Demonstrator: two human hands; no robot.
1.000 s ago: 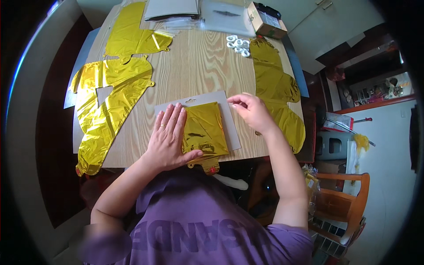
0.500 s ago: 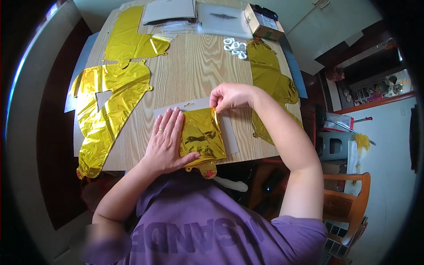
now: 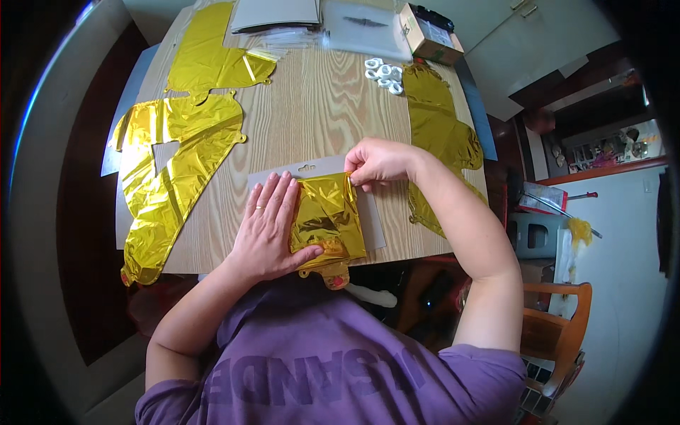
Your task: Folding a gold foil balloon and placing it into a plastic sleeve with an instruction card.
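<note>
Gold foil balloons point(image 3: 202, 131) lie flat along the left and right of the wooden table point(image 3: 312, 113); white rings point(image 3: 389, 78) and a cardboard box point(image 3: 433, 47) occupy the far right. Near centre, a folded foil balloon point(image 3: 329, 212) rests on a grey card point(image 3: 370, 219), partly covered by the flat left hand point(image 3: 268, 227); the right hand point(image 3: 375, 161) pinches its far-right corner.

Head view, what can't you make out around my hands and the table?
All in the head view:
Folded gold foil, lower left: hidden by the left hand.
Grey card, middle: covered by the foil.
Stacked sheets, far end: cut off by the top edge.
White rings: too small and bunched to count surely.
</note>
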